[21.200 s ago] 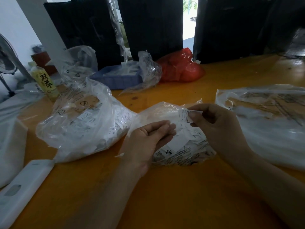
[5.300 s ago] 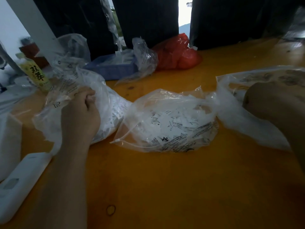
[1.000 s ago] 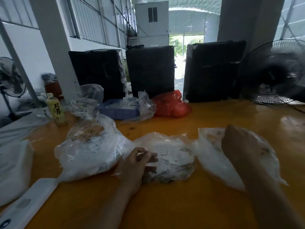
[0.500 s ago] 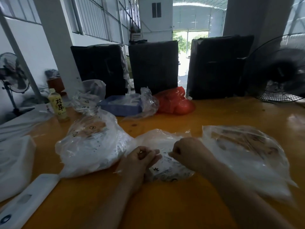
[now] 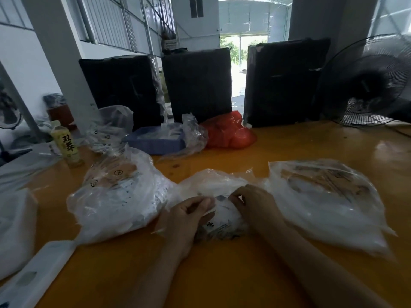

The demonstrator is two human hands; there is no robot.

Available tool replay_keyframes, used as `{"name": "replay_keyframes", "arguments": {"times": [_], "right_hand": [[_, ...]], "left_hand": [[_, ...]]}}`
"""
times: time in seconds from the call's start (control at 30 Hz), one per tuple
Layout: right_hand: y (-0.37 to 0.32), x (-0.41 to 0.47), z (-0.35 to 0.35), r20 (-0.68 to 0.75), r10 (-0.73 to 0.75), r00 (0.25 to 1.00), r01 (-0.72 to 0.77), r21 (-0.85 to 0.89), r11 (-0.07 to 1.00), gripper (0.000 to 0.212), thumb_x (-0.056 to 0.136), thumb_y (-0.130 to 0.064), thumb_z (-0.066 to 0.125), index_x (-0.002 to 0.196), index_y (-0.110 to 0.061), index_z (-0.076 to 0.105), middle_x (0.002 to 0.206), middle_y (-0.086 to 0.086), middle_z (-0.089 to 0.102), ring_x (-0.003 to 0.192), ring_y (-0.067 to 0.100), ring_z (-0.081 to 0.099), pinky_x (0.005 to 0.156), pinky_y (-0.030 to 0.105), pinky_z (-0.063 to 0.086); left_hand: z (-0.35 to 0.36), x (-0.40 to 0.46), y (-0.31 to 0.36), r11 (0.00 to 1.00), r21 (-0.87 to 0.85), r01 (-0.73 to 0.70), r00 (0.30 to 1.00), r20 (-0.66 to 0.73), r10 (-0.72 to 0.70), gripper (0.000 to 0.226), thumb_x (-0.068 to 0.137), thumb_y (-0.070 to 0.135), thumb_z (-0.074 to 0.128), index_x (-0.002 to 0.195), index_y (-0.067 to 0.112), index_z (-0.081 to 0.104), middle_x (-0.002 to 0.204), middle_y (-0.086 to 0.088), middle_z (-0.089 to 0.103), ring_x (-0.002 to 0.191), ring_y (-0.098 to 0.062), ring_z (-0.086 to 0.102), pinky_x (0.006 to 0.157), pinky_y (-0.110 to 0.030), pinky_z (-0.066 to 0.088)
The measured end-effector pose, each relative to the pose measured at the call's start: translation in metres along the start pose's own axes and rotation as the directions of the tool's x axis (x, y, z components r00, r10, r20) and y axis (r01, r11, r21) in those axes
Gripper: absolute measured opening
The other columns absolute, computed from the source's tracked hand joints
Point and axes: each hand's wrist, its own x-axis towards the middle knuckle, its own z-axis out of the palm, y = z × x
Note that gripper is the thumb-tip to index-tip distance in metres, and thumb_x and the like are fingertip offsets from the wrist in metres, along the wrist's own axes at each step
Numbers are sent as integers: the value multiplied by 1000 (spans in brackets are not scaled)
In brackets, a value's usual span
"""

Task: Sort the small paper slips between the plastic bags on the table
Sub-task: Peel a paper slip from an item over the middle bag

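Orange table [image 5: 289, 152] carries everything. Landmark is the middle bag [image 5: 213, 185], clear plastic, crumpled, sitting right in front of me. Left of it, touching, the left bag [image 5: 115, 196], bulging and looks well filled with white slips. Right of it, just beside, the right bag [image 5: 322, 196], flatter, contents show brownish and white through the film, blurred. Behind the middle bag: red bag [image 5: 229, 132], blue tray [image 5: 155, 141], and a yellow-label bottle [image 5: 66, 145] further to the left. My left hand [image 5: 189, 216] grips the near edge of the middle bag, fingers curled on the plastic. My right hand [image 5: 253, 203] has fingers curled together down into the bag mouth, likely pinching slips [image 5: 222, 203], but I cannot tell for sure. Progress, my guess: midway, side bags hold sorted slips, middle bag still has a pile left. Slips look small, white, printed, loosely heaped.
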Motion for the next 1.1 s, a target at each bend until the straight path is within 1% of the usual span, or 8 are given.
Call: {"name": "replay_keyframes", "arguments": {"times": [0.17,0.33,0.5,0.67,0.77,0.87,0.97,1.1], "right_hand": [[4,-6,-4,-6,57,998,-54,214,975,18,92,-48,69,96,-34,78,85,-19,69,71,-3,60,67,13,45],[3,-7,-6,-34,185,982,-144,500,854,6,89,-45,72,89,-40,75,61,-13,70,45,2,58,45,12,41],[-4,-12,-16,-45,272,961,-139,774,618,22,95,-45,64,98,-25,71,85,-12,78,54,16,70,43,23,48],[-2,-11,-13,-28,308,951,-180,758,627,12,92,-25,75,102,-27,69,88,-6,77,72,7,75,66,24,54],[-2,-11,-10,-17,319,948,-203,739,642,31,90,-25,77,113,-35,59,97,-9,74,79,4,73,71,24,56],[0,-11,-7,-34,324,945,-196,737,647,22,90,-26,78,106,-31,64,97,-9,73,87,5,70,79,24,57],[0,-10,-7,-88,289,953,-136,729,671,6,91,-27,76,92,-26,70,79,-12,66,69,0,61,67,17,48],[-1,-13,-7,-176,231,957,-29,732,680,5,92,-30,74,89,-30,70,55,-9,51,49,4,41,48,18,35]], "left_hand": [[0,0,1,999,5,37,999,-28,-37,43,77,25,82,115,6,70,103,-12,82,101,-23,80,73,-24,63],[-6,5,-4,999,-43,26,1000,-3,-27,16,96,1,68,112,-2,67,111,-14,80,105,-29,78,79,-24,63],[1,-1,4,997,27,66,998,0,-66,19,96,12,71,113,9,77,103,-13,81,91,-25,80,62,-23,60],[0,-7,10,990,81,115,993,-30,-113,12,95,27,74,100,27,85,92,-7,81,75,-27,79,49,-30,53],[0,-7,12,987,80,141,990,-42,-138,13,100,24,70,102,19,82,97,-9,82,69,-28,78,54,-33,52],[-2,-7,11,989,89,122,993,-17,-121,13,102,17,67,108,9,76,105,-12,81,78,-22,79,57,-35,57],[-3,-7,9,994,17,105,994,12,-105,14,100,7,67,113,3,72,110,-15,80,83,-18,80,54,-23,57],[-2,-3,8,987,-125,97,995,24,-95,32,87,8,74,117,-3,68,112,-21,79,101,-32,79,74,-24,63]]}}
